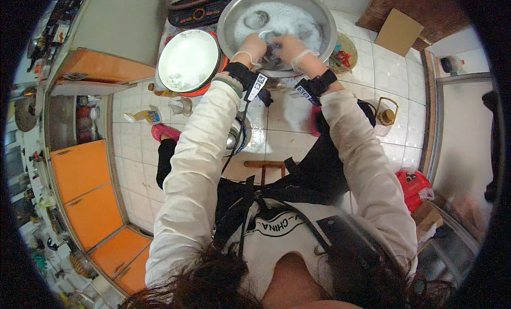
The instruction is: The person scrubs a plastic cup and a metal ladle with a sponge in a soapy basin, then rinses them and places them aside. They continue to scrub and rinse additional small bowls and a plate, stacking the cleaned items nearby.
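A large metal basin full of suds stands at the top of the view. Both hands wear thin clear gloves and meet over its near side. My left hand grips a wet, shiny item whose kind I cannot make out. Across from it, my right hand has its fingers bent down against the same item; whether it holds something of its own is hidden. A pale curved rim shows between the hands. Farther back in the foam sits a round dish.
Left of the basin are a white round dish on a red-edged one and a dark appliance with buttons. A tub holding colourful scraps stands at right. On the tiled floor lie a spray bottle and a red bag.
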`<state>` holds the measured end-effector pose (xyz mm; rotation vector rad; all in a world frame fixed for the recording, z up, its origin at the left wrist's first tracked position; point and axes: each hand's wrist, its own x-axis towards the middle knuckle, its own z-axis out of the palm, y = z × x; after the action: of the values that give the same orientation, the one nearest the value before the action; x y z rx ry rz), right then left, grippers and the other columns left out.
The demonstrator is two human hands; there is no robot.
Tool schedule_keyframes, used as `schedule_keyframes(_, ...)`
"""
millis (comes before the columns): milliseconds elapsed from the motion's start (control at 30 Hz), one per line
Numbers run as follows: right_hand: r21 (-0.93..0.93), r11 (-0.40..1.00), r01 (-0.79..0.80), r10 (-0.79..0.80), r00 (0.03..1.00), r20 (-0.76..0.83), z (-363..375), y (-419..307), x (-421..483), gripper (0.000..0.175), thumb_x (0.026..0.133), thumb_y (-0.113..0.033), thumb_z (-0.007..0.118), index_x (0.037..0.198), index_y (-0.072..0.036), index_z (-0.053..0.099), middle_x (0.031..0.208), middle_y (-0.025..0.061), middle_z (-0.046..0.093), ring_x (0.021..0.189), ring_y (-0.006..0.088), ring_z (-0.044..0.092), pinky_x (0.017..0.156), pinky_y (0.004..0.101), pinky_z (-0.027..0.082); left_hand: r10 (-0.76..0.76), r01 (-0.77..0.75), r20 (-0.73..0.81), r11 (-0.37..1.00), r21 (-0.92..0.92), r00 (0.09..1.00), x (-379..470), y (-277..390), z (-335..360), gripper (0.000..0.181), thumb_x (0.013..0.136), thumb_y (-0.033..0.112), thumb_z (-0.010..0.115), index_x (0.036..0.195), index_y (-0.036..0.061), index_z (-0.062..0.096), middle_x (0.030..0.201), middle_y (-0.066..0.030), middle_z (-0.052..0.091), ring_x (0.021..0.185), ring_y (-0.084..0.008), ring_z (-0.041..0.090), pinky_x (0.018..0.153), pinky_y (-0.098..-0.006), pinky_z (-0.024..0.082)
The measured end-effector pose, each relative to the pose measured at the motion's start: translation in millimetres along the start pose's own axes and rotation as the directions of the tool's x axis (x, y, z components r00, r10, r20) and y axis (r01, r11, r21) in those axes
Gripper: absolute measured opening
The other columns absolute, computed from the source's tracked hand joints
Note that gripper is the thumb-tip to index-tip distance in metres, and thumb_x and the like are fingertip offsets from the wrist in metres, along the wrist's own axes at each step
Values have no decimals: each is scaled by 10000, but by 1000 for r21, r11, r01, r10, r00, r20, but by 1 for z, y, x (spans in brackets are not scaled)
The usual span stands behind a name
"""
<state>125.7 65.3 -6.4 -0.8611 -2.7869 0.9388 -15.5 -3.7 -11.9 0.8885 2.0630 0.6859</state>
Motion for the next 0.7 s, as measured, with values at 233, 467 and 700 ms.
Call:
schedule_keyframes(233,236,971,38,40,947,-318,5,16,16,437,774,-175,658,1157,-31,504,1068,229,573,948,371,580,878,375,441,274,-202,-259,941,273,926,-38,10,-1,277,853,193,476,1048,21,572,994,-271,597,961,-437,557,838,-480,437)
schedule_keyframes(467,823,502,-266,228,958,171,-3,2,17,425,875,-261,597,1199,-14,476,1071,114,583,940,202,600,616,317,582,435,-429,-532,892,143,727,-57,11,-9,270,918,186,436,1050,-21,549,947,-266,601,898,-433,567,791,-457,430)
schedule_keyframes(700,989,104,-107,229,970,81,0,-23,7,428,878,-265,592,1148,48,482,1061,146,584,896,256,614,703,354,573,154,-470,-695,833,-290,702,-56,25,-2,288,922,202,449,1059,-37,533,1051,-265,582,974,-401,565,834,-424,426)
